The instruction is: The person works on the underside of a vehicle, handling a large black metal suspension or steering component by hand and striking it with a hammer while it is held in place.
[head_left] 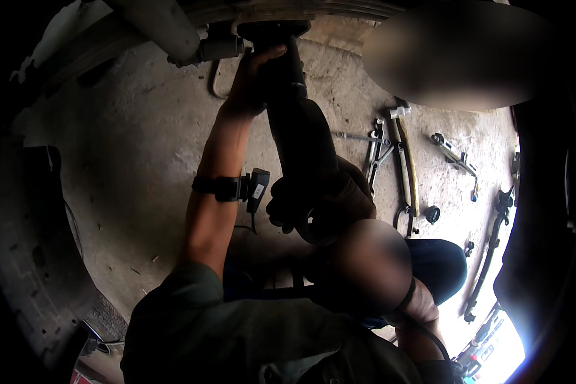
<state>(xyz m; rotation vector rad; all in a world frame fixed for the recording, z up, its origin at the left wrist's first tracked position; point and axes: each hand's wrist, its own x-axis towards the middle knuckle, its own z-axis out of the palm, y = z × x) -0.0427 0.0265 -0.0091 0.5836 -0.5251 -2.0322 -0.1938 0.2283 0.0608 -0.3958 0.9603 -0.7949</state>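
Observation:
A dark drive shaft [301, 137] runs from a round flange [273, 29] at the top centre down toward me, ending in a yoke with a ring-like opening. My left hand [255, 80] is closed round its upper part just below the flange, thumb lying across it. Lower down, my right hand [354, 194] wraps the side of the shaft near the yoke; shadow and the shaft hide most of its fingers. A black strap with a small black device [256, 189] sits on my left forearm.
Several wrenches [376, 150], a hammer [400, 114], a metal tool [454, 155], a black round part [432, 214] and a long dark rod [489, 256] lie on the concrete floor at right. A tyre [32, 256] stands at left. A grey cylinder [160, 29] hangs above.

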